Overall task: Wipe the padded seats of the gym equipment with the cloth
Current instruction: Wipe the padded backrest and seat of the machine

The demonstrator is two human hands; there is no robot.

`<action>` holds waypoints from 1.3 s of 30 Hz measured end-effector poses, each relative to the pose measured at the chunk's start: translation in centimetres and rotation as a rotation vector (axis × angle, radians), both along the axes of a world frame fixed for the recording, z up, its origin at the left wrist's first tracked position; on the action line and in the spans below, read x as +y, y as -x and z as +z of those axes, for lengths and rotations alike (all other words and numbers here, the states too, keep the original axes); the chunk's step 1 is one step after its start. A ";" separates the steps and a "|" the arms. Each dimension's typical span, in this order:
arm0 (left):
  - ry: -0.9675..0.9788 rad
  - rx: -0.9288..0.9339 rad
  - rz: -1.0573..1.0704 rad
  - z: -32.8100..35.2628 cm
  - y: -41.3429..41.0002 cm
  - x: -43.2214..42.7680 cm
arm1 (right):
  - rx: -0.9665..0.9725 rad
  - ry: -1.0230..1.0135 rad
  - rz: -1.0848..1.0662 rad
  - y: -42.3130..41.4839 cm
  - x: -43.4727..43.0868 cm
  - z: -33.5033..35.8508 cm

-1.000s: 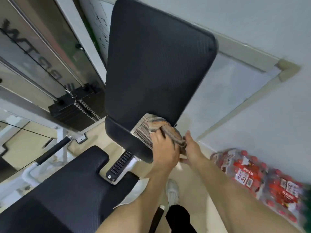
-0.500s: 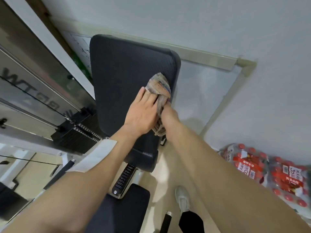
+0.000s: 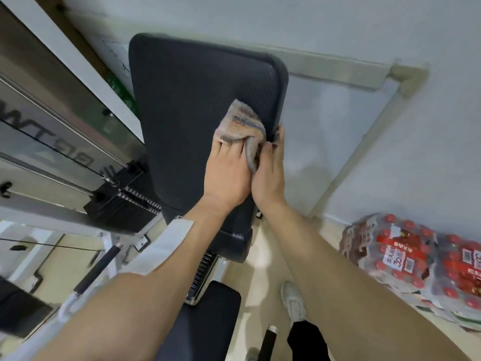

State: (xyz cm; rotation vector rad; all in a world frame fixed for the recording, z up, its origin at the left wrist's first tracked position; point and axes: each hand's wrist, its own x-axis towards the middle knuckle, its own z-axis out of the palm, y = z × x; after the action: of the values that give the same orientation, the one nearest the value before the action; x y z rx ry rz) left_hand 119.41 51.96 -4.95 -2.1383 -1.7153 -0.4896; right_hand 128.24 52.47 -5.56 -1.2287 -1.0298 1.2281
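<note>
A black padded backrest (image 3: 187, 105) stands upright in the middle, with a black seat pad (image 3: 205, 321) below it. A crumpled striped cloth (image 3: 240, 122) lies against the backrest's right half. My left hand (image 3: 226, 170) presses flat on the pad, its fingertips tucked under the cloth. Beside it, my right hand (image 3: 269, 168) grips the backrest's right edge and pinches the hanging end of the cloth. The two hands touch side by side.
A weight stack (image 3: 122, 201) and cables (image 3: 52, 152) stand at the left behind a white frame. Shrink-wrapped packs of red-capped bottles (image 3: 421, 261) lie on the floor at right. My shoe (image 3: 294, 300) is on the beige floor beside a black handle (image 3: 268, 342).
Both hands went up the backrest with the cloth from its lower end to its upper right part; over the last half second they slid slightly lower and rightward.
</note>
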 end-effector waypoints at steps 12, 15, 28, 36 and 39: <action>0.497 -0.036 0.263 -16.7 2.0 -12.1 | 0.074 0.418 -0.027 3.9 -10.6 -16.2; 0.606 -0.464 0.430 -17.0 1.8 -14.6 | -0.060 0.525 0.034 4.1 -12.3 -16.0; 0.424 -2.098 1.109 -13.2 2.6 -12.8 | -0.438 0.442 0.199 4.1 -15.4 -14.8; 0.284 -2.394 1.141 -13.9 6.8 -10.4 | -1.181 -0.048 0.405 4.2 -16.5 -15.6; 0.224 -2.374 1.169 -14.4 8.0 -9.6 | -1.241 -0.072 0.472 4.2 -16.3 -15.7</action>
State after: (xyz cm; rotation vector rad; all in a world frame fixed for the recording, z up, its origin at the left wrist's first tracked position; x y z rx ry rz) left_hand 111.44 42.32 -19.35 0.9949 -2.9774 -2.6727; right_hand 124.02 36.13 -21.22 -1.7687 -2.3289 0.6323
